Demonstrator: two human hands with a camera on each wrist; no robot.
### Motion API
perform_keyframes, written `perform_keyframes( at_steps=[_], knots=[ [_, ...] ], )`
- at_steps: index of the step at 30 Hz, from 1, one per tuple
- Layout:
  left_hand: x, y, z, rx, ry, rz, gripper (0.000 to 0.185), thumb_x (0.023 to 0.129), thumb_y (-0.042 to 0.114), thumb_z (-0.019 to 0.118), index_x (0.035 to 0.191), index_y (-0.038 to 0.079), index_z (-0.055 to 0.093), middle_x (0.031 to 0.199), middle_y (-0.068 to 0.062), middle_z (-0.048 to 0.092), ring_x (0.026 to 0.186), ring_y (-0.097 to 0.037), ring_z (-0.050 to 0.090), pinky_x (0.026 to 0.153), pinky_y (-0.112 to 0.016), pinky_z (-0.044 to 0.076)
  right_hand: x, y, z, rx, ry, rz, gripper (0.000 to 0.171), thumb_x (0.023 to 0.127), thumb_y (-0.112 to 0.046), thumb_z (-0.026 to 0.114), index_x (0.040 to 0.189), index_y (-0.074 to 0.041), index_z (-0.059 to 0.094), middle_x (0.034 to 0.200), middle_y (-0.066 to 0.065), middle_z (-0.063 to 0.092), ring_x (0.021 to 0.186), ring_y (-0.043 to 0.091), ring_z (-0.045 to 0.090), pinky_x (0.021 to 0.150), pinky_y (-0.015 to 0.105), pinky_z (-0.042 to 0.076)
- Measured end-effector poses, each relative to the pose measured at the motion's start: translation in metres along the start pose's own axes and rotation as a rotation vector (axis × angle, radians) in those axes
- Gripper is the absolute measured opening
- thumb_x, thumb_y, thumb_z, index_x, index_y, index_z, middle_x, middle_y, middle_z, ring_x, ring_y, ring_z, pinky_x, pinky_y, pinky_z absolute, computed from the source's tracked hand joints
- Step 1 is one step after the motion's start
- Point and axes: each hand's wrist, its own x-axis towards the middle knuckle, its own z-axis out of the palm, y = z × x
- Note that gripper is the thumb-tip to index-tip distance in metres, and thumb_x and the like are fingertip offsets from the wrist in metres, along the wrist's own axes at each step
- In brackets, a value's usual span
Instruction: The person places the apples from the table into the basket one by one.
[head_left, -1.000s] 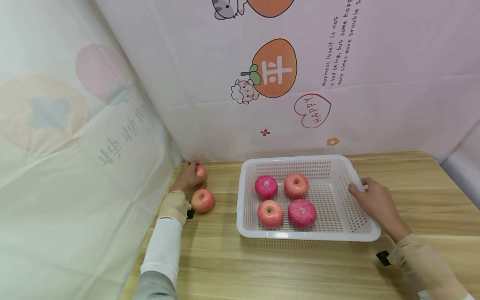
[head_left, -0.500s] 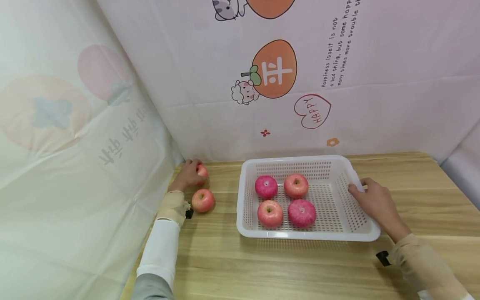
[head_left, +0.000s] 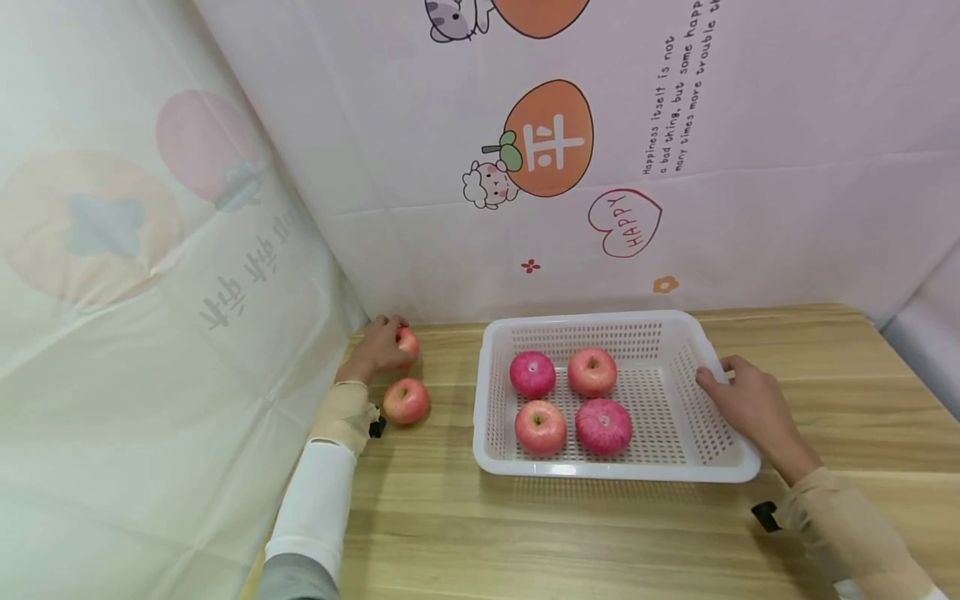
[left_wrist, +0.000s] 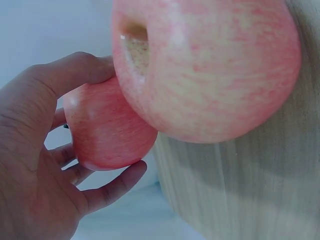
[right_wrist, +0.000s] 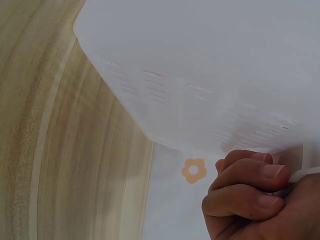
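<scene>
My left hand [head_left: 377, 348] grips a pink-red apple [head_left: 407, 341] at the table's far left corner, against the wall; the left wrist view shows my fingers [left_wrist: 107, 190] and thumb curled round that apple [left_wrist: 107, 130]. A second apple [head_left: 406, 401] lies on the wood just in front of it and fills the left wrist view as a large apple [left_wrist: 210, 65]. My right hand [head_left: 750, 404] holds the right rim of a white perforated basket [head_left: 720, 367], fingers [right_wrist: 245, 187] curled over the edge of the basket [right_wrist: 200, 75]. Inside lie several apples [head_left: 532, 373].
The wooden table [head_left: 562, 533] runs to a printed cloth wall [head_left: 570, 167] at the back and a curtain [head_left: 150, 333] on the left. A grey edge [head_left: 926, 342] borders the right side. Bare wood lies in front of the basket.
My left hand with its apple has shifted slightly right and away from the wall. The right hand and basket have not moved.
</scene>
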Motion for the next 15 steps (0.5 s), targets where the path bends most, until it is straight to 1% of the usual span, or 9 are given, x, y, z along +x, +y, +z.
perform_keyframes(
  at_steps=[7,15],
  knots=[
    [-0.0032,0.0049,-0.0032,0.01,0.014,0.021,0.071,0.084,0.032,0.084,0.141,0.004,0.054,0.136,-0.025,0.051,0.125,-0.041,0.052,0.108,-0.055,0.047,-0.0009,-0.0005,0.0004,-0.01,0.003,-0.003,0.072,0.111,-0.045,0.047,0.14,0.02,0.043,0.103,0.036,0.069,0.065,0.02,0.071,0.052,0.037,0.06],
    [-0.0047,0.0083,-0.0074,0.0,0.023,0.041,0.067,0.083,0.027,0.077,0.142,0.003,0.055,0.132,-0.023,0.052,0.119,-0.039,0.052,0.104,-0.054,0.049,-0.0003,-0.0004,0.0007,-0.01,0.006,-0.002,0.072,0.111,-0.044,0.047,0.141,0.021,0.043,0.103,0.036,0.069,0.065,0.02,0.071,0.052,0.037,0.06]
  ],
)
